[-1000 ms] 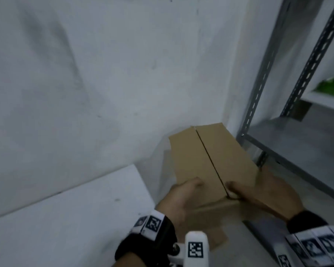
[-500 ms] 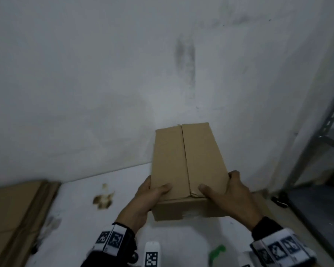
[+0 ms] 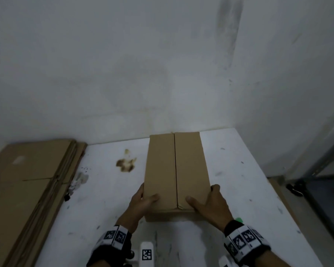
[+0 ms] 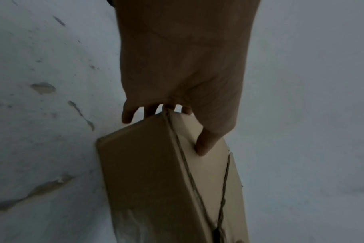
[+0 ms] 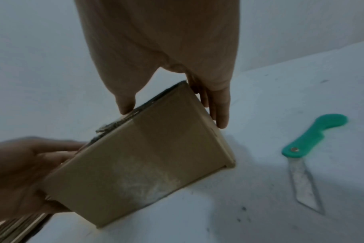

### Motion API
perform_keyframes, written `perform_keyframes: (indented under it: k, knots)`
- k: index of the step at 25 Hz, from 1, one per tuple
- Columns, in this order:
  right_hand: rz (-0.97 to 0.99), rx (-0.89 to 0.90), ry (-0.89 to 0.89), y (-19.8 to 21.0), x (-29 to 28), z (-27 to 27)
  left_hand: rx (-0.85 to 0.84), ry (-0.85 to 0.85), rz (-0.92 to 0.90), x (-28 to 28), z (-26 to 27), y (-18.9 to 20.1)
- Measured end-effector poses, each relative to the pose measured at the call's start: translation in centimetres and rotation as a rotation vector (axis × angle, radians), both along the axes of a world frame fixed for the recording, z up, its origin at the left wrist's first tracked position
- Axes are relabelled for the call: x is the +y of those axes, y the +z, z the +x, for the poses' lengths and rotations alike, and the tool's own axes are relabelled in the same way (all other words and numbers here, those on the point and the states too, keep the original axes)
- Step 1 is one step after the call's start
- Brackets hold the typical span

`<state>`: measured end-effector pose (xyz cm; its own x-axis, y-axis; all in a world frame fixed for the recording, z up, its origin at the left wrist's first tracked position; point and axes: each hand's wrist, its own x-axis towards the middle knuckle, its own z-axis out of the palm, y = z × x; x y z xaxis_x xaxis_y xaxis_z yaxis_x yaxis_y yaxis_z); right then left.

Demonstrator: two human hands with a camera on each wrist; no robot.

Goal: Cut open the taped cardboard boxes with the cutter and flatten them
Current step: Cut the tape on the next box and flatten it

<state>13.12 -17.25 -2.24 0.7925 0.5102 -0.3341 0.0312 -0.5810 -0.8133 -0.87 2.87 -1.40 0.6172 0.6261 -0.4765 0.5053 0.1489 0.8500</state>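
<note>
A closed brown cardboard box (image 3: 175,170) lies lengthwise over the white table (image 3: 239,180), its centre seam running away from me. Both hands grip its near end. My left hand (image 3: 145,199) holds the left corner, thumb on top and fingers down the side; the left wrist view shows the same left hand (image 4: 177,115) on the box (image 4: 152,180). My right hand (image 3: 205,202) holds the right corner the same way. In the right wrist view the box (image 5: 145,156) is tilted, and I cannot tell whether it rests on the table. The green-handled cutter (image 5: 310,148) lies on the table to its right, blade out.
A stack of flattened cardboard (image 3: 27,180) lies along the table's left side. A brown stain (image 3: 125,164) marks the table left of the box. The white wall (image 3: 162,74) stands just behind. A metal shelf frame (image 3: 324,166) stands at the far right.
Both hands have carried the box from beside the metal shelf leftward to the white table and lowered it there. Their grip on its near end is unchanged.
</note>
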Motion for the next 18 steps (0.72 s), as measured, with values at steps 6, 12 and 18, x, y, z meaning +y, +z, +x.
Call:
perform_keyframes:
  k: [6, 12, 18]
  knots:
    - [0.049, 0.288, -0.175, -0.5, -1.1, 2.0, 0.164, -0.021, 0.354, 0.0, 1.3, -1.0]
    - [0.027, 0.464, -0.102, -0.5, -0.8, 2.2, 0.286, -0.181, 0.348, -1.5, 1.8, -0.7]
    - [0.141, 0.396, -0.117, 3.9, -0.9, 2.4, 0.118, -0.123, 0.185, -0.5, 1.6, 1.1]
